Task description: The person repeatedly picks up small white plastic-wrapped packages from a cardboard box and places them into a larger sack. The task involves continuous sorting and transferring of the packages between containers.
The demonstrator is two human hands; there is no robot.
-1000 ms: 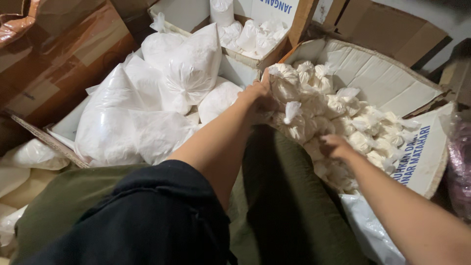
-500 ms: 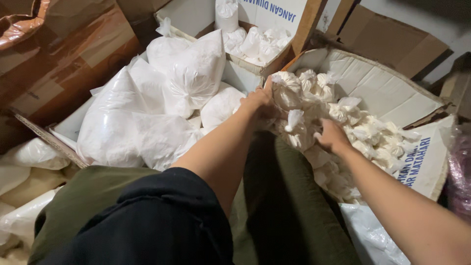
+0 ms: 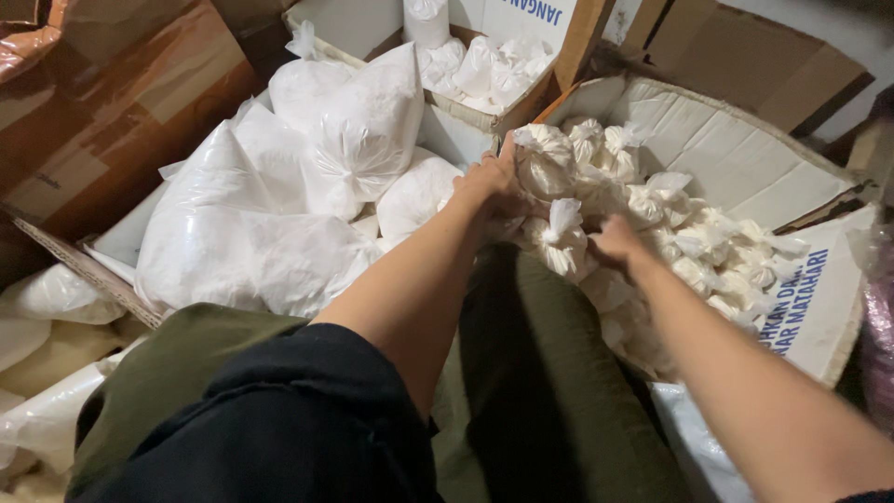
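Left hand fingertips buried among small tied white bags, grip not visible. Right hand fingers tucked under a bag, closure unclear. Carton base hidden by bags. Pink bag cut off at right edge. Big sacks overlap, count unclear.

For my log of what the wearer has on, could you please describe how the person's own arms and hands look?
Both forearms are bare, with no gloves, rings or watch visible on the left hand or the right hand. A short dark sleeve covers the left upper arm. Olive-green trousers show beneath the arms.
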